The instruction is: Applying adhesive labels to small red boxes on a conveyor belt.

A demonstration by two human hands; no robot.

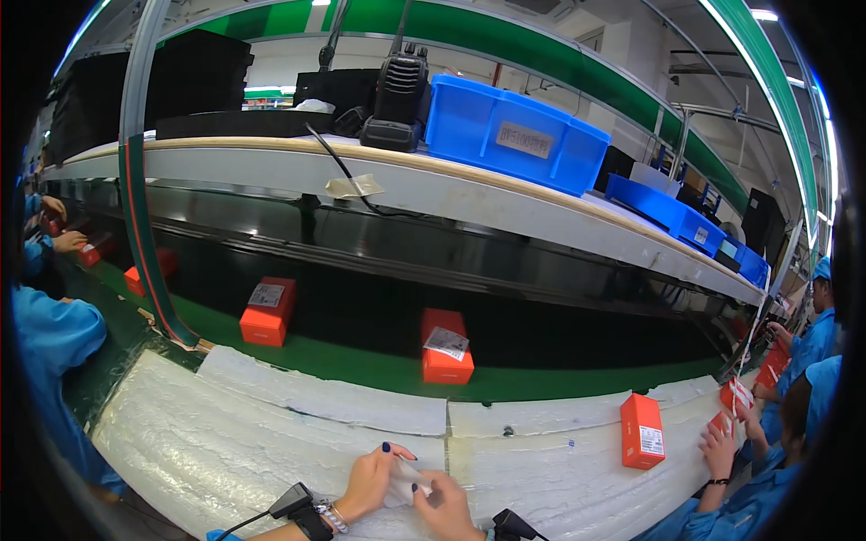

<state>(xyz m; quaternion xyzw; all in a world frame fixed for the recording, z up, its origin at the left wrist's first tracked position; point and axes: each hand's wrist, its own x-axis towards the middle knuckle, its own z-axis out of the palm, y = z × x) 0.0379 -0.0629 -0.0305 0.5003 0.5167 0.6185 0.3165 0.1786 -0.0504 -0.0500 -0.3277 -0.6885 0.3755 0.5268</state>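
Both hands are held close together over the table's near edge, with a small crumpled piece of clear plastic film (403, 484) between them. My left hand (372, 484) pinches the film near its upper end with thumb and fingers. My right hand (446, 510) curls its fingers against the film's other side. What the film might wrap cannot be made out. Under the hands, the worktop (271, 469) is covered in a pale, shiny plastic sheet. To the right on it stands a red box (641, 431) with a white label, apart from both hands.
Beyond the worktop runs a green conveyor belt (361, 374) carrying a red box (448, 347), another red box (269, 311) and more further left. A shelf (271, 167) above holds a blue bin (514, 131) and a two-way radio (398, 95). People in blue work on both sides.
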